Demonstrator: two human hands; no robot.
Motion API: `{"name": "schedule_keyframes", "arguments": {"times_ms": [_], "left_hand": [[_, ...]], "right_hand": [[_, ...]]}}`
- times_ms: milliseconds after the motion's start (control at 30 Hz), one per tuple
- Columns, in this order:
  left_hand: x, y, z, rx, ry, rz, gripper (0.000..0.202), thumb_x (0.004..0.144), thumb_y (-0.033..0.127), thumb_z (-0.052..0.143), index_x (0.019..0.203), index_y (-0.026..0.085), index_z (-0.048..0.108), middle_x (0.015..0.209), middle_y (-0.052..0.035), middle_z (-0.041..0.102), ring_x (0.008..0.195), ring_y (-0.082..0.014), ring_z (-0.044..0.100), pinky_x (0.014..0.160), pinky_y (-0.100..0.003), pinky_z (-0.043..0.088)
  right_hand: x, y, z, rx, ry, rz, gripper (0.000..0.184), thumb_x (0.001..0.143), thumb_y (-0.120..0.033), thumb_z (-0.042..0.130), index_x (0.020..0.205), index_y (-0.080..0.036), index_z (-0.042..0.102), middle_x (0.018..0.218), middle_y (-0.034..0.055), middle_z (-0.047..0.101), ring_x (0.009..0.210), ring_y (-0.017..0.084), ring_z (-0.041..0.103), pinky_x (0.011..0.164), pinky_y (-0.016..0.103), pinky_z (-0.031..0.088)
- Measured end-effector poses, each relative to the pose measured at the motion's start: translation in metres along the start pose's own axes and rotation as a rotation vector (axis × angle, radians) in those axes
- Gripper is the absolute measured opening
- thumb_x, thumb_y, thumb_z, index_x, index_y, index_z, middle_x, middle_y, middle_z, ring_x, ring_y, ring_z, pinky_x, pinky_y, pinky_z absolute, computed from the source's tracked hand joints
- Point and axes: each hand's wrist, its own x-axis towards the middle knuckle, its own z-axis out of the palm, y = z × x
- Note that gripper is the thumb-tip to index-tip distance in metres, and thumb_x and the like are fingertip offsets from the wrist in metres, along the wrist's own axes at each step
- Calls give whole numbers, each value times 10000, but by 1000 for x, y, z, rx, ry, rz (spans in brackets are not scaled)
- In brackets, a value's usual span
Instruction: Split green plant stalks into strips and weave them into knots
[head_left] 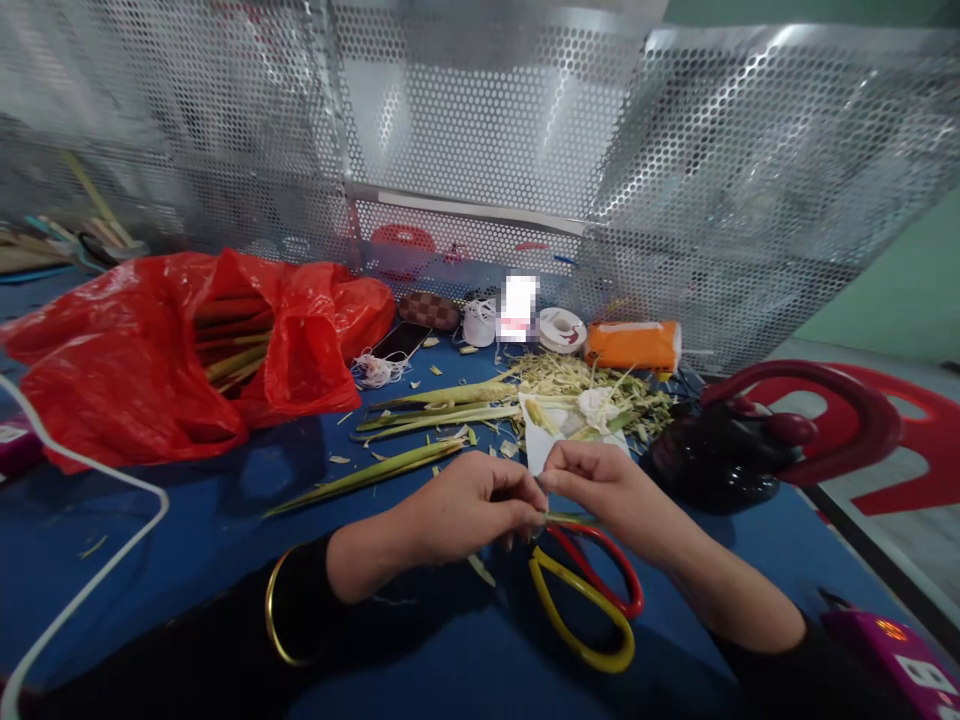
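A thin green leaf strip (559,518) sits pinched between two hands, low in the middle of the blue table (225,520). Far left of the pinch lies a red plastic bag (150,370) with long green stalks (232,350) poking out. Closer on that side, long leaves (375,475) lie flat. The left hand (465,510) has its fingers shut tight on the strip. The right hand (600,485) pinches the same strip, touching the left one. Just under the pinch lie scissors (585,600) with one yellow and one red handle. Behind the pinch is a pile of leaf scraps (592,385). Off to the right sits a black bag (712,455).
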Motion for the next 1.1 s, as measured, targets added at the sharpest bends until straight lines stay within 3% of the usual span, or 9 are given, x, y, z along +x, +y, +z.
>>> {"name": "schedule_keyframes", "arguments": {"times_ms": [100,200,300,400,533,633,700,833,1100], "left_hand": [[2,2,2,-100,45,16,34,729,182,598,744,158,579,609,49,563,525,-81,500,560,-217,426],[6,-2,3,-143,150,64,70,739,196,621,747,160,562,592,61,531,525,-79,496,553,-211,415],[10,-10,2,-145,302,124,96,756,236,629,752,155,579,616,47,549,534,-88,513,546,-216,423],[13,-14,0,-178,416,135,121,754,260,640,770,145,605,657,27,585,531,-91,525,543,-224,437],[14,-13,0,-291,449,77,132,722,251,666,772,133,635,648,18,600,509,-83,525,537,-220,433],[14,-13,0,-379,418,37,160,698,264,693,751,122,643,625,15,599,502,-79,516,541,-219,430],[14,-14,1,-407,395,34,185,695,284,701,751,116,646,620,8,603,512,-82,515,541,-221,422],[14,-15,1,-411,411,32,188,695,282,700,758,114,644,613,10,600,520,-82,505,538,-218,403],[11,-12,5,-324,475,38,147,684,261,690,718,127,638,591,25,574,516,-89,484,539,-230,393]], "right_hand": [[5,7,5,394,-35,251,321,747,-436,677,631,-194,500,483,-88,383,416,55,245,406,207,198],[7,13,17,516,39,311,343,690,-441,728,639,-207,483,413,-130,275,379,45,143,377,209,105],[5,13,28,397,154,200,325,756,-459,665,648,-205,494,439,-109,305,404,64,207,396,216,167],[-1,10,34,82,233,-21,308,886,-393,540,651,-200,489,548,-55,398,515,102,350,487,236,292],[-10,4,37,-244,299,-320,234,944,-241,473,717,-203,517,672,-11,475,630,137,454,586,267,360],[-12,2,38,-237,361,-495,188,932,-175,493,752,-203,541,863,42,548,842,175,534,729,295,415],[-10,3,39,-110,311,-498,185,951,-163,463,792,-209,548,937,54,576,903,179,552,768,300,433],[-8,10,42,7,220,-453,210,987,-149,366,846,-221,504,803,12,541,752,150,532,685,278,441],[-12,13,48,-514,164,-733,219,904,-22,374,813,-221,394,764,20,467,711,174,414,616,294,378]]}}
